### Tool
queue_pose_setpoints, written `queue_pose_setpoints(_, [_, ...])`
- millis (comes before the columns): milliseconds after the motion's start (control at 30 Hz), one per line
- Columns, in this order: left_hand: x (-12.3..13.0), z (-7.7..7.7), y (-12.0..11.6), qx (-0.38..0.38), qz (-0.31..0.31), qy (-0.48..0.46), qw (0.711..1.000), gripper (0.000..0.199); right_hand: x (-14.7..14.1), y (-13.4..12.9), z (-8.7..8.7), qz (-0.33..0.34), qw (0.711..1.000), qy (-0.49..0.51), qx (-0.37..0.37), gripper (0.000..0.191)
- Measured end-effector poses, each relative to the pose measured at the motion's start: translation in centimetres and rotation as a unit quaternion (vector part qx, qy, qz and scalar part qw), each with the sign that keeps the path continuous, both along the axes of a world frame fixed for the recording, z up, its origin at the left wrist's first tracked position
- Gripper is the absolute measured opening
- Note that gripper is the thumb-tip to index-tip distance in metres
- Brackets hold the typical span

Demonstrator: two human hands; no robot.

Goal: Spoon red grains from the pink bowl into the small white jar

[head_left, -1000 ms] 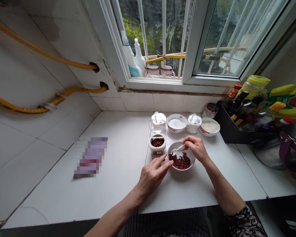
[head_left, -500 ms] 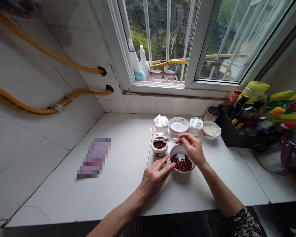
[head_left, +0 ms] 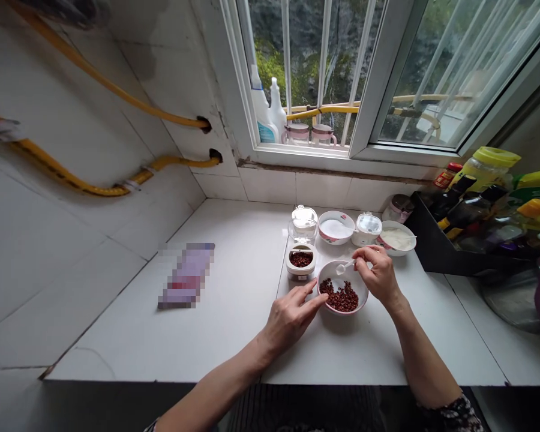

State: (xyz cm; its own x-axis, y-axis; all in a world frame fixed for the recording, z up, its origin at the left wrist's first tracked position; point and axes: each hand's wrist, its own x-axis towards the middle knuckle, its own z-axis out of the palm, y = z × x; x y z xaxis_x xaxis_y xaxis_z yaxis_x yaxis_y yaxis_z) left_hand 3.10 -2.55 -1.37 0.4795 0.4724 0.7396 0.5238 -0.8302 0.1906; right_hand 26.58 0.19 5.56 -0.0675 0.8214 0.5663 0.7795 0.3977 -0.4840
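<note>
A white bowl [head_left: 363, 298] with a pink rim holds dark red peppercorn-like grains. My right hand [head_left: 378, 273] pinches the handle of a small white spoon [head_left: 341, 269], whose head hangs over the back of the bowl. Against the bowl's left rim rest the fingertips of my left hand [head_left: 292, 315], with its fingers apart and nothing held. An open jar [head_left: 301, 273] with a white rim, filled with similar dark red grains, stands just left of the bowl. Its clear lid [head_left: 302, 229] is raised behind it.
Behind stand a bowl of white grains [head_left: 336, 229], a lidded jar [head_left: 367, 228] and a bowl of pale powder [head_left: 396, 239]. A black bottle rack [head_left: 441, 258] is at the right. A blurred purple packet [head_left: 188, 276] lies left.
My right hand has moved the spoon from above the open jar to over the bowl. My left hand stays at the bowl's rim. The whole view has shifted slightly.
</note>
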Motion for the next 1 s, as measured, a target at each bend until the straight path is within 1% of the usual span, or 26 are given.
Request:
queue_pose_setpoints(67, [0.0, 0.0, 0.0, 0.003, 0.001, -0.001, 1.000, 0.024, 0.6, 0.2, -0.5, -0.004, 0.999, -0.042, -0.018, 0.018])
queue_pose_setpoints(167, [0.0, 0.0, 0.0, 0.003, 0.002, 0.001, 1.000, 0.025, 0.4, 0.3, -1.0, 0.005, 0.996, -0.087, -0.033, 0.018])
queue_pose_setpoints(267, [0.0, 0.0, -0.1, -0.003, 0.000, -0.001, 1.000, 0.026, -0.4, 0.2, -1.3, 0.029, 0.994, -0.085, -0.061, 0.018])
queue_pose_setpoints(433, [-0.2, 0.1, 0.0, -0.003, -0.004, -0.002, 1.000, 0.024, -1.2, 0.2, -1.8, 0.039, 0.992, -0.004, -0.117, 0.019])
queue_pose_setpoints(600, [-0.2, 0.0, 0.1, -0.005, -0.010, -0.001, 1.000, 0.027, -1.0, 0.1, -1.2, 0.038, 0.985, 0.092, -0.143, 0.018])
queue_pose_setpoints(733, [-0.2, 0.0, 0.0, -0.004, -0.006, -0.001, 1.000, 0.027, -0.9, -0.1, -0.6, 0.043, 0.960, 0.198, -0.194, 0.016])
queue_pose_setpoints(800, [-0.2, 0.1, 0.0, -0.004, -0.006, 0.002, 1.000, 0.027, -0.8, -0.1, -0.6, 0.044, 0.951, 0.220, -0.212, 0.016])
queue_pose_setpoints(867, [-0.2, 0.1, 0.0, -0.003, -0.006, 0.002, 1.000, 0.027, -0.8, 0.0, -0.7, 0.036, 0.963, 0.188, -0.190, 0.016])
queue_pose_setpoints(933, [-0.2, 0.1, 0.0, -0.001, -0.006, -0.001, 1.000, 0.026, -0.7, 0.1, -0.9, 0.015, 0.982, 0.120, -0.144, 0.017])
queue_pose_setpoints(1000, [-0.1, 0.2, 0.0, 0.001, -0.008, -0.003, 1.000, 0.026, -0.8, 0.1, -1.1, -0.002, 0.993, 0.050, -0.108, 0.019])
